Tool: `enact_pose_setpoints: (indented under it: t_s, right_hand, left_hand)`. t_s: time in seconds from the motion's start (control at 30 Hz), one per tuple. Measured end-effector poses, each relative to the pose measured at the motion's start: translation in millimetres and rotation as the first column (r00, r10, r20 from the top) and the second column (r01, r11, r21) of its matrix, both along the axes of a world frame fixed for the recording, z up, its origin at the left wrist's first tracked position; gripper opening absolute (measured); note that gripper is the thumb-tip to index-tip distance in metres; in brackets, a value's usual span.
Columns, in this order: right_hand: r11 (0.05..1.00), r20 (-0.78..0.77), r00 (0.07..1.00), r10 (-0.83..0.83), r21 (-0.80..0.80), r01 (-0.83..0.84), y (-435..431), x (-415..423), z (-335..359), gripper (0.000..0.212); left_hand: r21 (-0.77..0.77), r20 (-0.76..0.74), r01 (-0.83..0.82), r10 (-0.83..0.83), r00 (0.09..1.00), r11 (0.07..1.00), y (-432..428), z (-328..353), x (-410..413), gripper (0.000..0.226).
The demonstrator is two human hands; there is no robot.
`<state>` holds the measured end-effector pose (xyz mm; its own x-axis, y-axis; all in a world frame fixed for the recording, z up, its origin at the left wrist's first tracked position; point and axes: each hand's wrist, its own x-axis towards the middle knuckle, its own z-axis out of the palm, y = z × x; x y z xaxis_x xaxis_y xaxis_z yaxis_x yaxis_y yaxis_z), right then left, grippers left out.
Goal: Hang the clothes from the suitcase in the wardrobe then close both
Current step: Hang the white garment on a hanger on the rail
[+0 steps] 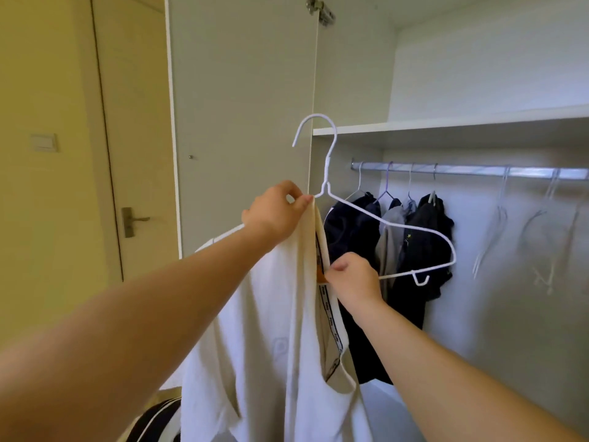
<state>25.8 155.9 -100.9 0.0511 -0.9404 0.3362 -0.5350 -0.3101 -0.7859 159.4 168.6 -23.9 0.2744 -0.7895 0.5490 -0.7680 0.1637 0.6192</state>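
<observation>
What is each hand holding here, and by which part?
Left hand pinches the shirt collar at the hanger neck; right hand pinches the collar lower down.

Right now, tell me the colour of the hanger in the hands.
The hanger is white; the head view shows it best.

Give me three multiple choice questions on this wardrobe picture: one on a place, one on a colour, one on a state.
1. Where do the dark clothes hang? A at the left end of the rail; B on the shelf; C on a door handle.
2. What colour is the hanger being held? A black; B white; C red.
3. How is the cream shirt? A folded on the shelf; B hanging from the rail; C partly on the hanger, held up.
Answers: 1 A, their hangers hook over the rail. 2 B, its wire is white. 3 C, the left hand pinches its collar and the right hand grips it lower.
</observation>
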Motion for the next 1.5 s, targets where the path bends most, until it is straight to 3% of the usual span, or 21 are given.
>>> enact_pose_setpoints:
  t_s: [0.1,0.23,0.33,0.4,0.47,0.53,0.63,0.73,0.83,0.9,0.97,1.07,1.2,1.33,1.5]
  right_hand:
    - [1.0,-0.062,0.998,0.014,-0.025,-0.016,-0.3,7.0,-1.7,0.014]
    - [0.993,-0.005,0.996,0.09,-0.083,-0.09,0.6,26.8,-4.6,0.027]
    - [0.974,-0.146,0.964,0.222,0.074,-0.213,-1.9,37.0,-16.5,0.017]
    - [0.973,-0.28,0.936,0.215,0.137,-0.183,-8.6,39.8,-20.8,0.013]
    - [0.96,-0.446,0.859,0.252,0.229,-0.163,-14.8,41.9,-22.2,0.015]
    - [0.89,-0.491,0.774,0.399,0.409,-0.199,-19.2,45.2,-28.8,0.015]
    - [0.852,-0.457,0.784,0.419,0.497,-0.165,-25.0,45.4,-37.3,0.011]
    - [0.947,-0.393,0.907,0.148,0.319,-0.016,-40.0,39.4,-36.7,0.026]
    - [0.976,-0.052,0.994,-0.093,0.194,0.102,-51.6,30.0,-28.0,0.019]
    - [0.978,0.118,0.987,-0.113,0.189,0.089,-52.5,24.1,-19.8,0.026]
    - [0.977,0.185,0.975,-0.121,0.197,0.084,-53.0,18.4,-13.0,0.032]
    - [0.98,0.245,0.959,-0.138,0.172,0.097,-57.1,7.8,-4.0,0.037]
    - [0.972,0.247,0.942,-0.229,0.118,0.205,-66.1,-7.0,7.9,0.017]
    - [0.964,0.302,0.918,-0.258,0.14,0.225,-66.5,-16.7,9.3,0.014]
    - [0.955,0.296,0.911,-0.287,0.16,0.249,-58.6,-26.4,7.1,0.023]
  left_hand:
    - [-0.008,-0.055,-0.025,0.024,0.998,1.0,6.4,5.7,9.6,0.022]
    - [-0.074,-0.144,-0.073,0.062,0.988,0.995,12.3,11.8,26.6,0.021]
    - [-0.11,-0.163,-0.086,0.067,0.984,0.99,16.2,16.2,35.5,0.02]
    - [-0.12,-0.174,-0.091,0.069,0.982,0.989,17.2,19.6,38.7,0.02]
    - [-0.134,-0.184,-0.083,0.057,0.981,0.987,15.5,24.5,41.2,0.021]
    - [-0.147,-0.194,-0.074,0.045,0.98,0.986,13.9,28.3,42.7,0.022]
    - [-0.182,-0.201,-0.089,0.051,0.978,0.979,12.0,32.3,49.7,0.021]
    - [-0.194,-0.192,-0.102,0.064,0.979,0.976,13.4,29.0,64.4,0.02]
    - [-0.185,-0.155,-0.129,0.101,0.983,0.974,16.8,21.4,83.8,0.023]
    - [-0.165,-0.063,-0.186,0.178,0.982,0.969,18.4,14.4,95.4,0.025]
    - [-0.174,0.05,-0.27,0.283,0.958,0.947,21.6,7.4,103.5,0.027]
    - [-0.235,0.142,-0.319,0.357,0.923,0.918,26.2,-0.7,111.9,0.028]
    - [-0.304,0.273,-0.313,0.397,0.876,0.9,32.3,-7.8,126.5,0.031]
    - [-0.389,0.369,-0.239,0.388,0.844,0.89,31.4,-21.3,135.5,0.044]
    - [-0.519,0.499,-0.072,0.37,0.784,0.852,28.8,-35.8,142.7,0.025]
